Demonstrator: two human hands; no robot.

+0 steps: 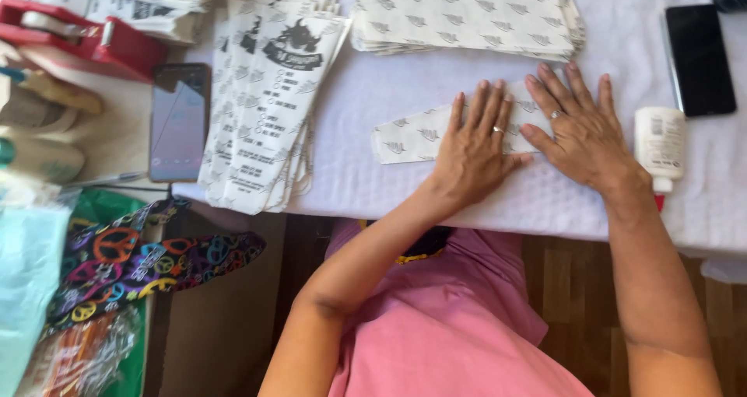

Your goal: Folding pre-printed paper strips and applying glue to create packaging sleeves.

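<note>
White-covered table (405, 94); printed paper strip (405, 139) lies flat near its front edge. Left hand (475, 144) and right hand (580, 129) both spread open, palms pressing it, gripping nothing. Risk — uneven pressure could skew the strip; the glue bottle (660, 144), just beside the right wrist, could be knocked.

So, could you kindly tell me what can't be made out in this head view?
- Right end of the paper strip: covered by the left hand and right hand.
- Glue bottle: its tip is hidden past the table edge.
- Top paper stack: cut off by the upper frame edge.
- Tape dispenser: partly cut off at the left edge.
</note>
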